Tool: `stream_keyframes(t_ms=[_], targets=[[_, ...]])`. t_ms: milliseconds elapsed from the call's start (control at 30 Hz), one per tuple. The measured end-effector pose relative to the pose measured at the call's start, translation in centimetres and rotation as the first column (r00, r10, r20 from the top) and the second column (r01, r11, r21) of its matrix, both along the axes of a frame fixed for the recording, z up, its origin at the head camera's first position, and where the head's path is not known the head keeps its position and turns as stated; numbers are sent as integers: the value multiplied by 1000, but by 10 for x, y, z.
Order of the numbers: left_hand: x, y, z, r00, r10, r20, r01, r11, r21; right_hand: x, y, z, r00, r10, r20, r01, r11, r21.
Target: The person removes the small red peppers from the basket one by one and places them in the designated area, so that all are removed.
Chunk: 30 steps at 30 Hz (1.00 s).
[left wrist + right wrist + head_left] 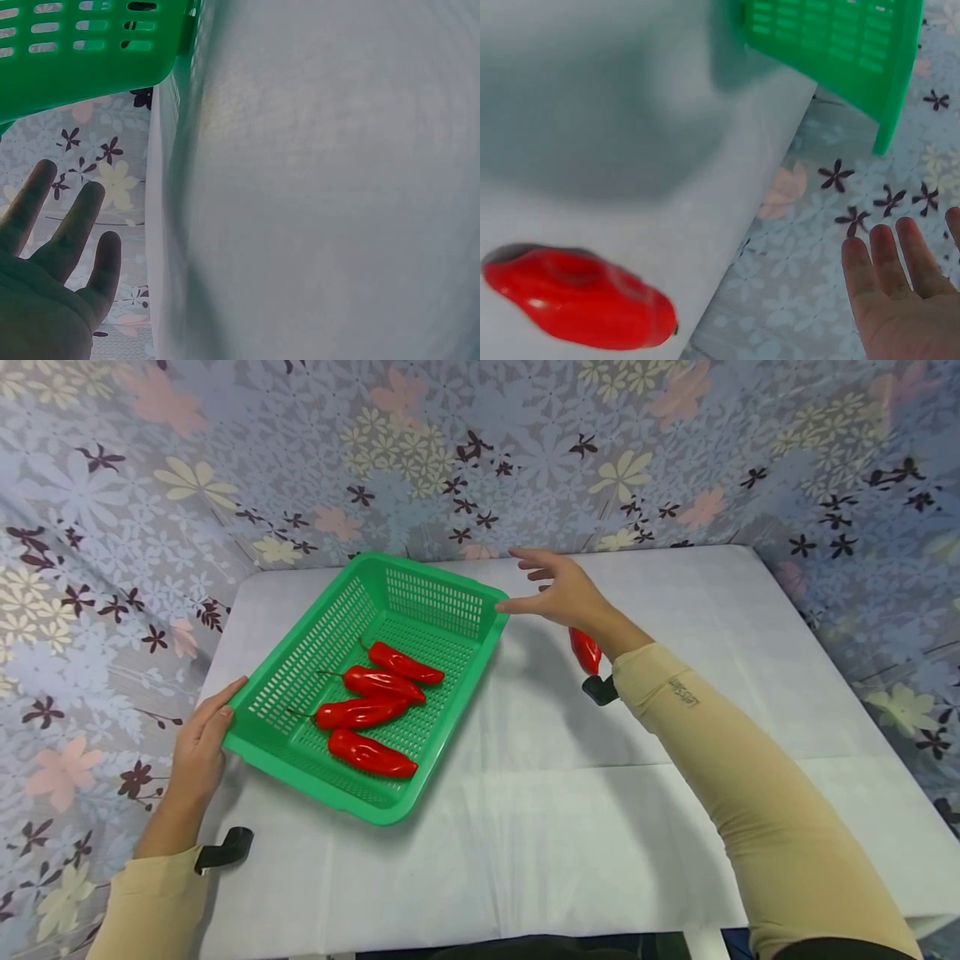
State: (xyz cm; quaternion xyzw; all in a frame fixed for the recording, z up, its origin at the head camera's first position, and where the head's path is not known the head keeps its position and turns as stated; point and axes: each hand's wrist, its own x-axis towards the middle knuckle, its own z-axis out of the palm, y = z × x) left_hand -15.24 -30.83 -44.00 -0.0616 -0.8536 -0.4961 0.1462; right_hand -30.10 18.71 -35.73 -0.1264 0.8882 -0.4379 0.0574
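A green plastic basket (463,720) with slotted walls sits at an angle on the left half of the table. Several glossy red peppers (384,683) lie side by side in it, some with thin stems. My left hand (199,743) holds the basket's left corner at the rim; in the left wrist view its other fingers (71,229) stretch out below the basket. At the far right corner my right hand (558,589) is spread, thumb tip right at the rim, holding nothing. Another red pepper (585,296) lies on the table under my right wrist.
A white cloth covers the table (540,852). Flowered fabric (480,460) rises behind it and along both sides. Each wrist carries a black strap mount, the left one (228,850) close over the cloth.
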Motion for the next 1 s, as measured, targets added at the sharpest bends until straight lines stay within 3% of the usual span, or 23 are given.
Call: stream_keyframes(t_ms=[333, 600, 800, 1000], targets=[[-5, -3, 3, 1000, 1, -2, -1, 1000, -15, -3, -35, 12, 986, 161, -35, -163, 984, -65], [-9, -6, 3, 1000, 1, 13, 0, 999, -50, -8, -63, 9, 963, 265, -51, -269, 958, -95], [-5, -6, 3, 999, 7, 45, -4, 997, -78, -6, -84, 5, 943, 330, -39, -332, 942, -51], [-1, -8, 2, 1000, -21, 12, 22, 997, -67, -7, -100, -4, 916, 401, 14, -401, 916, 14]])
